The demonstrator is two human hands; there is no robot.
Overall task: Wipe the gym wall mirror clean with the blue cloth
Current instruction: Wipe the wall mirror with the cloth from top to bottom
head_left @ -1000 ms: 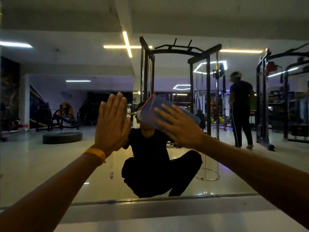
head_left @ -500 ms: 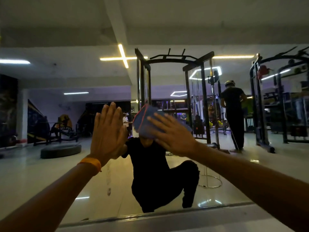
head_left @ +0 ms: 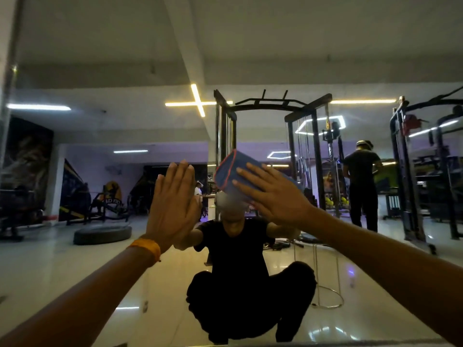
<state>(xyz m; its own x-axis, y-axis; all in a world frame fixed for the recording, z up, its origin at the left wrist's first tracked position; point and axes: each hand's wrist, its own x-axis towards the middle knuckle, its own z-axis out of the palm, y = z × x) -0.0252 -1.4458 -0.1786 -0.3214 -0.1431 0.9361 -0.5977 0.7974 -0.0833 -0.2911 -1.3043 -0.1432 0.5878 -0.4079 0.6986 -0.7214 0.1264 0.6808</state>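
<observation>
Mirror (head_left: pixel 75 259) filling nearly the whole view, bottom edge just showing at the lower right corner. Right hand (head_left: pixel 273 194) flat, fingers spread, pressing the blue cloth (head_left: pixel 229 175) against the glass at mid-height, a bit right of centre. Not a clenched grip, more a palm-down pin: cloth trapped between hand and mirror, red-edged folded end poking out up and left past the fingertips. Left hand (head_left: pixel 172 206) open, holding nothing, palm on the glass just beside the cloth, apparently bracing; orange wristband (head_left: pixel 146 249) at the wrist.

Progress, as a guess only: mid-wipe, centre band being worked. Faint vertical streaks and a small spot (head_left: pixel 145 305) visible low down, left of the crouching reflection, so lower strip near the bottom edge looks undone. Upper area and far left + right edges: dim lighting, can't tell clean from dirty. No obvious wet trail around the cloth either. Probably plenty left: sweep down toward the bottom edge, then out to both sides. Reflected gym racks and 1 standing person (head_left: pixel 362 186) at right, irrelevant to the job.
</observation>
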